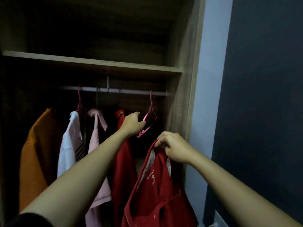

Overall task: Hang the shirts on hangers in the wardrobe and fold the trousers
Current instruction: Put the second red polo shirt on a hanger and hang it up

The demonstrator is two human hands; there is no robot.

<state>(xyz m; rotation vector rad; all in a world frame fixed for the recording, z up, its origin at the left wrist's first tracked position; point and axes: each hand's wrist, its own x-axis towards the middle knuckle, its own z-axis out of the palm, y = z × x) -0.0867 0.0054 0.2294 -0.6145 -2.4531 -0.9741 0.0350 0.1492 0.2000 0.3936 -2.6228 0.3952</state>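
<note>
My left hand (132, 124) grips an empty pink hanger (148, 122) that still hooks on the white wardrobe rail (127, 91) near its right end. My right hand (173, 147) pinches the collar of a red shirt (157, 194), which hangs down in front of the wardrobe's lower right. On the rail hang an orange shirt (37, 154), a white shirt (68, 145), a pink shirt (96, 140) and another red shirt (123, 161). No trousers are in view.
A wooden shelf (91, 63) runs just above the rail. The wardrobe's right side panel (183, 99) stands close to the hanger. Right of it are a pale wall strip (208, 95) and a dark wall (262, 95).
</note>
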